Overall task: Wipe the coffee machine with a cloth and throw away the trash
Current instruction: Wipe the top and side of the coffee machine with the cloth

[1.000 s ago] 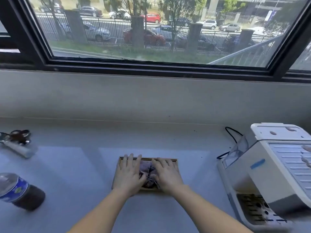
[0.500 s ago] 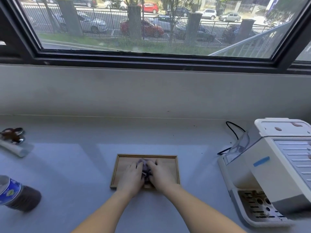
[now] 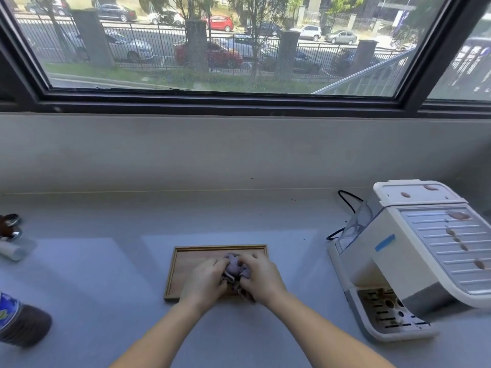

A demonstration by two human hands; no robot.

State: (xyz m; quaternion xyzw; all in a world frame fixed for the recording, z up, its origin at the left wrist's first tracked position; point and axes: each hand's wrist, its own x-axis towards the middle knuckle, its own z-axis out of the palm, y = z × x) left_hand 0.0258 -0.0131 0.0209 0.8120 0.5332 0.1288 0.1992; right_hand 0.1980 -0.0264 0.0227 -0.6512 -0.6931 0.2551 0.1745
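hands bunching cloth on tray

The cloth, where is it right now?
In the head view the cloth is bunched between the left hand and the right hand, on the wooden tray, left of the coffee machine.

Both hands, left hand and right hand, bunch a purple cloth together over a wooden tray on the grey counter. A white coffee machine stands to the right, well apart.
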